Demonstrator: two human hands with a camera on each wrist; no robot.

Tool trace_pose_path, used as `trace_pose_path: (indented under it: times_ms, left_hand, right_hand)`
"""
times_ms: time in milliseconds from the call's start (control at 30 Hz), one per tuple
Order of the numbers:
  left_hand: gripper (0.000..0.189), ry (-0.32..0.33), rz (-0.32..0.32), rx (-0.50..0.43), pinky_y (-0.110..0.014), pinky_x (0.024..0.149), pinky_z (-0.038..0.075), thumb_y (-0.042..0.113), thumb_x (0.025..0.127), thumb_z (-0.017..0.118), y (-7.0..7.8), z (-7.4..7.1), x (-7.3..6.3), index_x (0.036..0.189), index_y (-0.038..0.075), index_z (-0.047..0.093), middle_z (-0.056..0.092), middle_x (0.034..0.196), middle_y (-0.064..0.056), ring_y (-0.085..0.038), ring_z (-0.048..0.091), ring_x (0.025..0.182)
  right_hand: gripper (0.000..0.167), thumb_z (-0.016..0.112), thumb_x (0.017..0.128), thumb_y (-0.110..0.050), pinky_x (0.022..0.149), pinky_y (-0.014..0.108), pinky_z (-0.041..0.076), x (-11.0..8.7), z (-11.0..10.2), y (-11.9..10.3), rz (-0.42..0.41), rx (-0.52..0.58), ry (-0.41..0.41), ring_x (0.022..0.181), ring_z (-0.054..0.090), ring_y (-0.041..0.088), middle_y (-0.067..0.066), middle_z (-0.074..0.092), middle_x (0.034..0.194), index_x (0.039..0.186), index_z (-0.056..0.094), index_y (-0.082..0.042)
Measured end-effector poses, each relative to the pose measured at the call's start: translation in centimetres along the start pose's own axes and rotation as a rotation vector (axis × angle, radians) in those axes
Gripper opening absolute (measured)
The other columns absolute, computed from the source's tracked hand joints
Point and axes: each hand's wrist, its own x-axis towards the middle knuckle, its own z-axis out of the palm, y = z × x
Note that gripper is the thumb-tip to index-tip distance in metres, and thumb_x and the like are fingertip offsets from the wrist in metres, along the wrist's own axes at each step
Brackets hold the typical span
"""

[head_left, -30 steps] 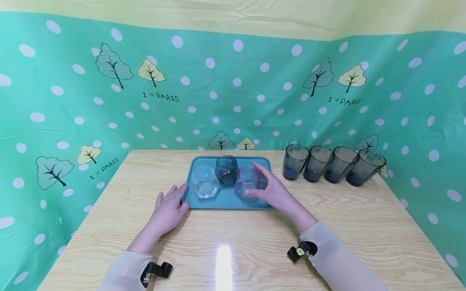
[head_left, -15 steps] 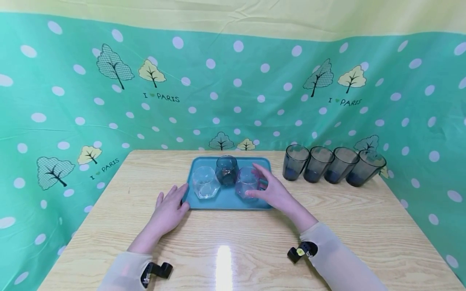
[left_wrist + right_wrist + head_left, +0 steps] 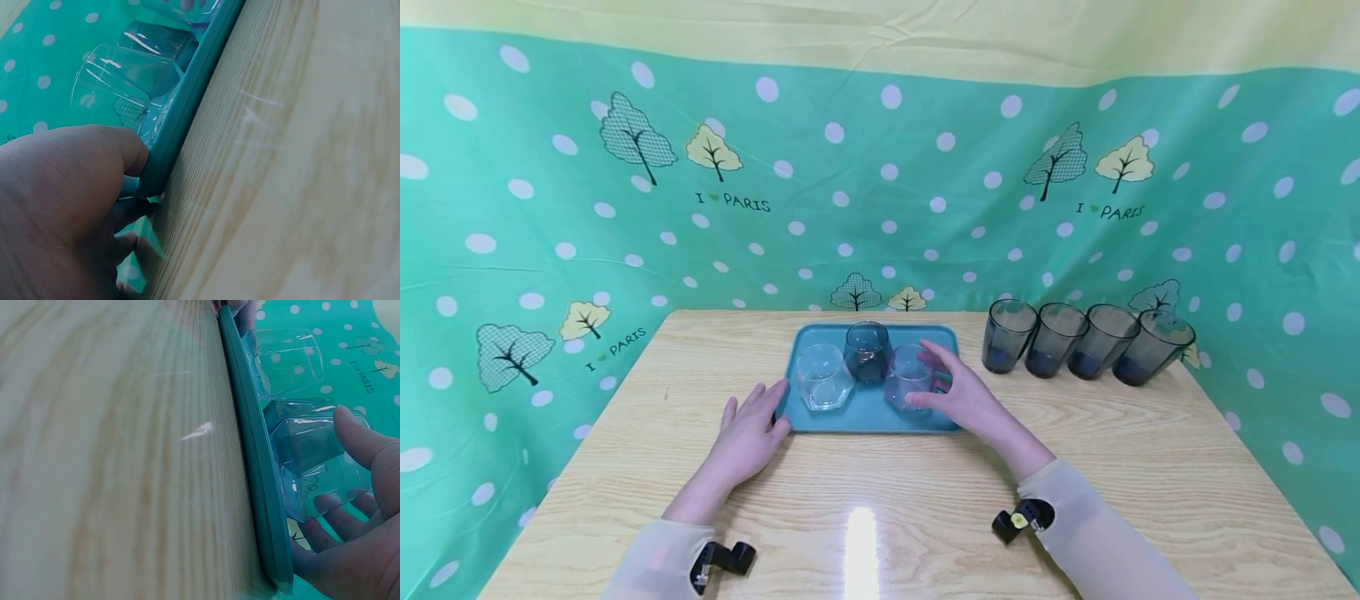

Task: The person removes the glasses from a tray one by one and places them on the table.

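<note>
Your right hand (image 3: 964, 398) curls thumb and fingers round a see-through, faceted glass (image 3: 902, 385) on the smooth blue-green tray (image 3: 867, 417) — smoky tumbler (image 3: 868, 353) beside it; your left hand (image 3: 748, 435), loosely outstretched, touches the tray's rounded edge.

The left hand (image 3: 751, 433) covers part of the left rim of the tray (image 3: 861, 422). In the left wrist view, the picture's edge cuts off the right clear glass (image 3: 904, 380). The head view cuts off the sleeves (image 3: 658, 560) and table (image 3: 932, 517) on the near side.
</note>
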Motion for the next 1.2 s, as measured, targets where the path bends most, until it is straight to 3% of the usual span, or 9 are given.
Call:
trace_pose_path:
  times_ms: [367,933,1200]
  left_hand:
    - [0.064,-0.001,-0.001,-0.003,-0.078,0.126,0.0,0.014,0.109,0.055,0.04,0.02,-0.02,0.168,-0.004,0.038,0.043,0.171,-0.024,-0.052,0.024,0.163]
    - [0.065,-0.003,-0.001,-0.006,-0.077,0.126,0.0,0.014,0.11,0.055,0.0,0.03,-0.01,0.169,-0.004,0.037,0.042,0.171,-0.024,-0.052,0.024,0.163]
    - [0.065,-0.005,-0.001,-0.005,-0.077,0.126,-0.001,0.015,0.11,0.055,-0.08,0.08,-0.01,0.169,-0.004,0.037,0.042,0.171,-0.024,-0.052,0.024,0.163]
  right_hand:
    - [0.089,0.087,0.098,-0.019,0.128,0.053,0.036,-0.07,0.09,-0.1,0.031,-0.002,0.002,0.159,0.04,0.037,0.011,0.045,0.171,0.172,0.038,-0.019]
    - [0.083,0.084,0.101,-0.018,0.129,0.057,0.034,-0.15,0.15,0.01,0.017,-0.01,0.006,0.159,0.04,0.041,0.016,0.045,0.17,0.17,0.04,-0.014]
    - [0.082,0.086,0.099,-0.02,0.128,0.053,0.036,-0.11,0.26,-0.06,0.031,-0.018,0.019,0.157,0.043,0.036,0.012,0.048,0.168,0.168,0.043,-0.017]
